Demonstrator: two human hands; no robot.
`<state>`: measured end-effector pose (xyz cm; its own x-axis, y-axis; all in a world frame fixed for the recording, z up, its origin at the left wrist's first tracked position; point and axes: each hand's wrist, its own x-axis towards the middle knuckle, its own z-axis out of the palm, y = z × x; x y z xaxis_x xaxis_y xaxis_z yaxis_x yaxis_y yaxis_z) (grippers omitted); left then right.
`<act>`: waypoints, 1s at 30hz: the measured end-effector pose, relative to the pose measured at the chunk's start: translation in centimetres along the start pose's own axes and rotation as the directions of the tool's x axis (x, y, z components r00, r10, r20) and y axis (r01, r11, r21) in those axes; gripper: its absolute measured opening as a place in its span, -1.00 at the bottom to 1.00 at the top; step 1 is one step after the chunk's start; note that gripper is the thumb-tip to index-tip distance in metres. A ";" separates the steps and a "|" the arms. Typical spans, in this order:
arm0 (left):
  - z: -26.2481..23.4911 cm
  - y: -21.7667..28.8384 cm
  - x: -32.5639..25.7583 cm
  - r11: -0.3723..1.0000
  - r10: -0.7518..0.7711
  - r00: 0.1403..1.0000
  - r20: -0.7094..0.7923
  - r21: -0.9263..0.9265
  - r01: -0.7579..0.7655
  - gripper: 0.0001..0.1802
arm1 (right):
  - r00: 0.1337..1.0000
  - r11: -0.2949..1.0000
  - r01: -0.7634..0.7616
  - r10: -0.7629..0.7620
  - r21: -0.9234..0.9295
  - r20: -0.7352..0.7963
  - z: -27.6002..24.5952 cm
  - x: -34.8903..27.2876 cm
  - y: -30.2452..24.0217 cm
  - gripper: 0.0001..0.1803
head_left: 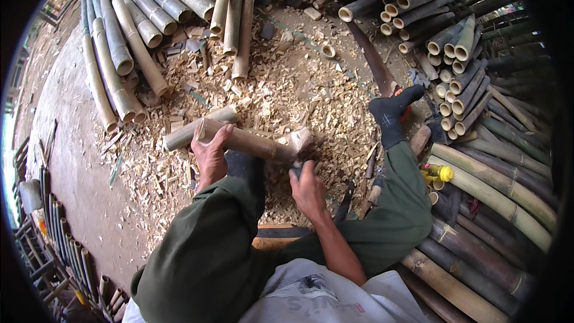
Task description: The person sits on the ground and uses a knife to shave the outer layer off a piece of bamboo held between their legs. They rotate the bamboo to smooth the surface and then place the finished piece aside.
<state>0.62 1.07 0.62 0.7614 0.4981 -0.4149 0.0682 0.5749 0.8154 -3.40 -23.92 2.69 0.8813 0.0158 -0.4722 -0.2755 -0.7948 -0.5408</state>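
Observation:
A short bamboo section point(248, 142) lies slantwise above my left knee, its right end cut down to a pale, rough root-like stub point(298, 140). Around its left end curl the fingers and thumb of my left hand point(210, 154). My right hand point(310, 194) is closed on a dark-handled tool point(296, 169) just below the pale end. The tool's blade is hard to make out, so I cannot tell its exact kind. Behind the held section, a second bamboo piece point(179, 137) rests on the chips.
Wood chips point(287, 93) cover the ground ahead. Long bamboo poles point(152, 3) lie at the far left; cut bamboo tubes point(457, 98) are stacked at the right. A yellow-capped bottle point(439, 173) sits by my right knee. A long dark blade-like strip point(372, 60) lies beyond my right foot point(391, 116).

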 end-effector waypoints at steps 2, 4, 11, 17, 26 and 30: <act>-0.3 -0.2 1.3 0.998 0.044 0.997 0.066 0.034 -0.046 -0.07 | 1.000 0.997 -0.001 0.002 -0.075 0.009 -0.1 1.4 1.0 -0.58; -1.1 -0.2 1.2 0.996 0.026 0.998 0.052 0.088 -0.031 -0.04 | 0.993 0.994 0.111 -0.111 0.023 -0.027 -0.7 -0.1 0.1 -0.58; -1.6 2.2 -0.3 0.979 -0.078 0.990 0.121 0.197 0.053 -0.11 | 0.972 0.978 0.208 -0.206 0.013 -0.111 -0.4 -1.5 -0.8 -0.60; 1.4 1.8 -1.3 0.994 0.084 0.993 -0.081 0.079 -0.078 -0.33 | 0.995 0.991 0.095 -0.092 0.095 -0.038 -3.4 -2.2 -4.5 -0.61; 3.4 1.5 -1.9 0.980 0.117 0.989 -0.091 0.173 -0.100 -0.25 | 0.991 0.993 0.055 -0.066 -0.106 -0.112 1.1 -0.1 1.3 -0.64; 1.5 0.9 -1.3 0.986 0.139 0.982 -0.126 0.109 -0.126 -0.28 | 0.993 0.998 0.066 -0.065 0.012 -0.094 -3.3 -1.7 -3.6 -0.65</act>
<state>0.70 -0.01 2.50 0.6765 0.6509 -0.3446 0.0414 0.4335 0.9002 -2.63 -23.03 7.72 0.9295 0.0102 -0.3687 -0.2213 -0.7844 -0.5795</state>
